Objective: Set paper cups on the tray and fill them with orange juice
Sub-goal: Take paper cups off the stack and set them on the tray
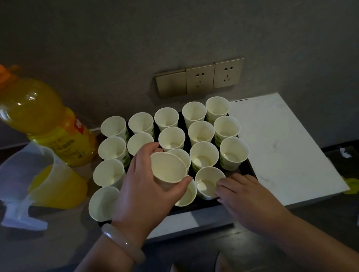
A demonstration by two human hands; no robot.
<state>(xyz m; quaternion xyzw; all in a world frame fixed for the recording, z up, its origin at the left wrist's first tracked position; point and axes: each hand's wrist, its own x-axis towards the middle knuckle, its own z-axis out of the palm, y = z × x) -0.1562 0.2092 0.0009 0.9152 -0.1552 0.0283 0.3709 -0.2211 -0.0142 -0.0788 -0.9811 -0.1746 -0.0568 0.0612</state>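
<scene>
The left hand [144, 184] grasps a tilted paper cup [168, 167] above the crowded black tray [248, 170] while the right hand [241, 193] touches a front-row cup [208, 181], its grip unclear, so squeezing the cup into the tight gap could topple its light, empty neighbours.

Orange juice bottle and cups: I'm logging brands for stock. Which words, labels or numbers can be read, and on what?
None can be quoted.
Label of the orange juice bottle: white characters on red, small print below, too blurred.
Sides of the paper cups: green print, unreadable.
On the wall sockets: no text.
</scene>
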